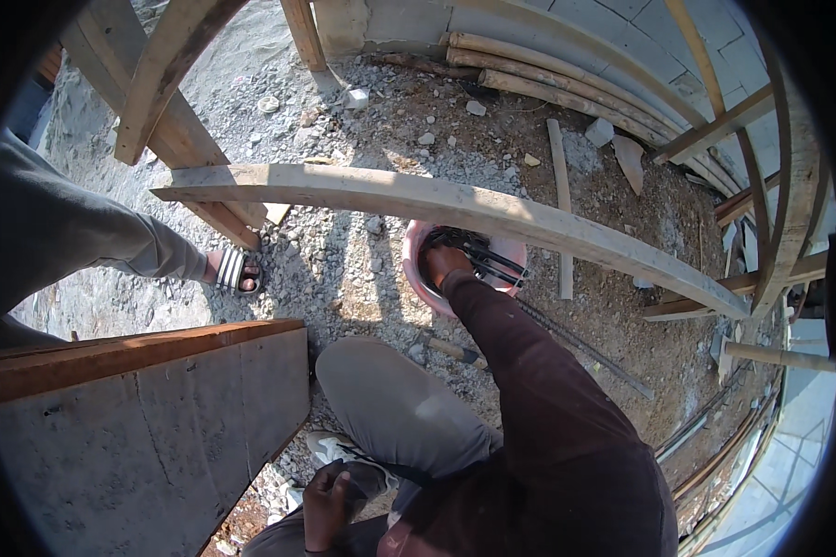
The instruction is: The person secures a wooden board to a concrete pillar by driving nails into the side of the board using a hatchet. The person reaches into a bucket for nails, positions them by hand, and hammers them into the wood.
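My right arm reaches forward, and my right hand (444, 265) is down inside a pink bucket (414, 283) on the gravel. Dark, slender items (494, 262), perhaps tools, lie in the bucket beside the hand; their kind is unclear. The fingers of that hand are hidden. Close to my body, my left hand (327, 506) is held by my lower leg with its fingers curled in. Whatever may be in it does not show. On the ground between my knee and the bucket lies a hammer-like tool with a wooden handle (453, 350).
A long timber brace (418, 193) crosses just beyond the bucket. A concrete slab edged with wood (149, 436) stands at my left. Another person's sandalled foot (237, 270) is beyond it. A ribbed metal rod (585, 348) and wooden poles (567, 88) lie on the ground.
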Tool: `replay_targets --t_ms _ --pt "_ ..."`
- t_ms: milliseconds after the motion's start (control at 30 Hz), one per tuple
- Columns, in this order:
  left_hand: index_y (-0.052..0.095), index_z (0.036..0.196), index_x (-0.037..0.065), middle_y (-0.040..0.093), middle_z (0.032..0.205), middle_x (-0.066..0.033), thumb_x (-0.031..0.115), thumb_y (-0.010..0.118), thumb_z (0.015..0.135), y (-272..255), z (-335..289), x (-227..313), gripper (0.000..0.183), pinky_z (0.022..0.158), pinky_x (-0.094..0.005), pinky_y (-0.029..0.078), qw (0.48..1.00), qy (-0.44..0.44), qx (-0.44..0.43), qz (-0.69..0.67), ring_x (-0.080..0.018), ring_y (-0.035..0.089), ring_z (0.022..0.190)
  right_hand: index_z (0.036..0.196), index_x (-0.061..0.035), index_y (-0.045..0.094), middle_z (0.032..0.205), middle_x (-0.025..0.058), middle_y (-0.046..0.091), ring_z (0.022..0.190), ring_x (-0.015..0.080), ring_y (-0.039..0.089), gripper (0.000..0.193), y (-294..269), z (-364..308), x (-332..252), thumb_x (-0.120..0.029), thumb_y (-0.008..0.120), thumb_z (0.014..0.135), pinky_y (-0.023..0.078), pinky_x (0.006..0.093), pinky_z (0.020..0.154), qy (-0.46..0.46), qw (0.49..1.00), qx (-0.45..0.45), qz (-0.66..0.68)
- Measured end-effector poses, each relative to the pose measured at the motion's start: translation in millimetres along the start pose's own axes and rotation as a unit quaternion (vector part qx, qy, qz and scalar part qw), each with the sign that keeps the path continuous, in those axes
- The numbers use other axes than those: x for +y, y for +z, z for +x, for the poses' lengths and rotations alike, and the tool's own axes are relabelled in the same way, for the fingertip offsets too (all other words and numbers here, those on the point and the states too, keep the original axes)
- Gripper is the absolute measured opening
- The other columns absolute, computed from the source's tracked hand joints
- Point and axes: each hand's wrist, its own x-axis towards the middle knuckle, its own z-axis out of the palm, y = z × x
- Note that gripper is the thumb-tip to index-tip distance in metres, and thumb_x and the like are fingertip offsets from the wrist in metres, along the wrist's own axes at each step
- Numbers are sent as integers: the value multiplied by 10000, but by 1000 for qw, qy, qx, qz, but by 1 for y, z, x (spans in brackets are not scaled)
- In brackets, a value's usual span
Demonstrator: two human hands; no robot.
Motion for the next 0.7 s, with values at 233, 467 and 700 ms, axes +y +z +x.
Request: replay_targets --t_ms 233,467,700 --pt "602 1160 -73 670 1081 -133 227 628 912 -8 2 -11 391 906 -313 464 999 35 -4 17 -184 612 1016 986 -106 704 948 154 694 870 357 670 251 -7 -9 9 -211 648 765 537 447 812 -92 992 57 60" --pt "605 1150 -68 671 1062 -136 200 609 919 -3 6 11 354 891 -310 466 998 57 -14 13 -187 617 991 860 -41 632 827 87 691 676 185 654 169 -57 -33 47 -201 655 812 511 301 596 -9 871 -36 490" --pt "557 1243 -22 659 1077 -173 218 576 949 39 32 67 380 919 -350 473 966 126 -41 -222 -248 632 1046 907 -26 596 777 36 664 615 77 607 124 -111 -130 -3 -149 602 892 477 213 541 -124 754 -133 631"
